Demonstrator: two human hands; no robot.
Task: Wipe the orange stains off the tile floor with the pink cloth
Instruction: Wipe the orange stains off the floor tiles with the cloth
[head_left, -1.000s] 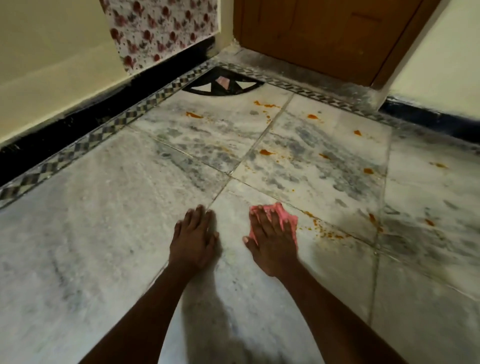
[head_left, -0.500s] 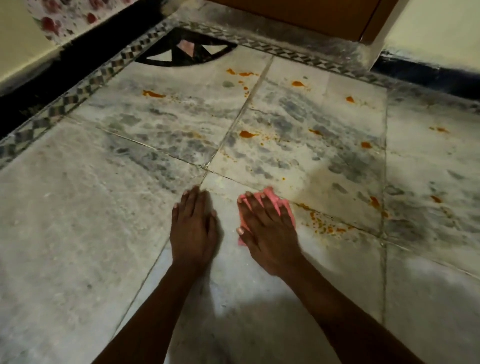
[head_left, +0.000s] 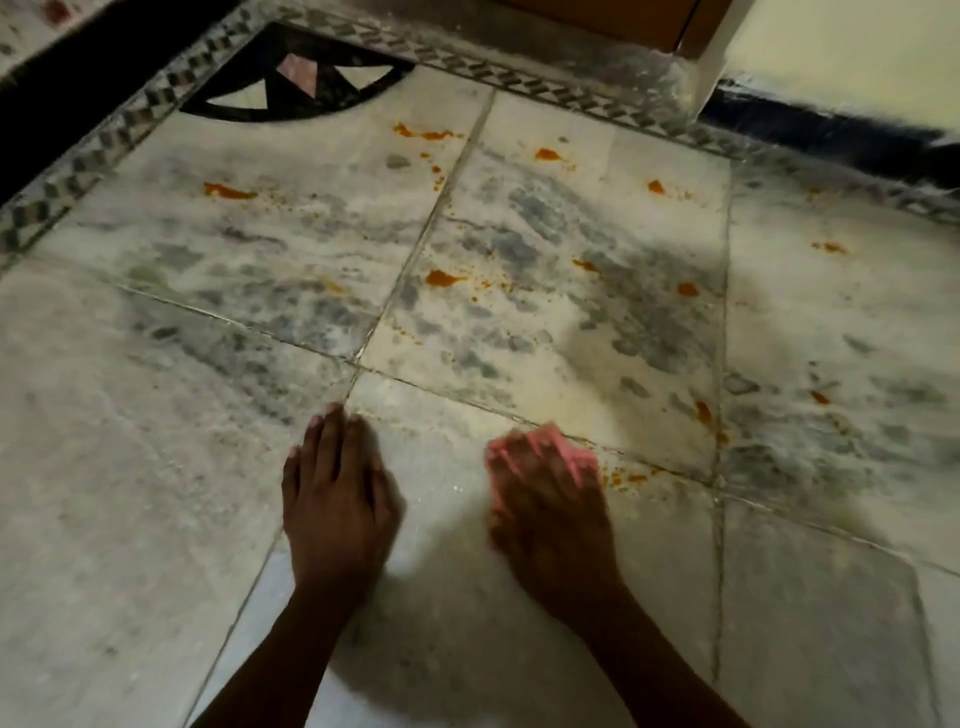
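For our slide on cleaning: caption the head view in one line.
Right hand presses the cloth beside orange stains; left hand rests flat on the floor.

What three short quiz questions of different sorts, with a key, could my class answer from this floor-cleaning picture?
1. True or false: the left hand holds the pink cloth.
2. Multiple choice: the orange specks nearest the cloth lie (a) just right of it, (b) under the left hand, (c) on the door.
3. Fill in: the left hand rests flat on the ____ floor.

Key: 1 false, the right hand presses it down; 2 a; 3 tile.
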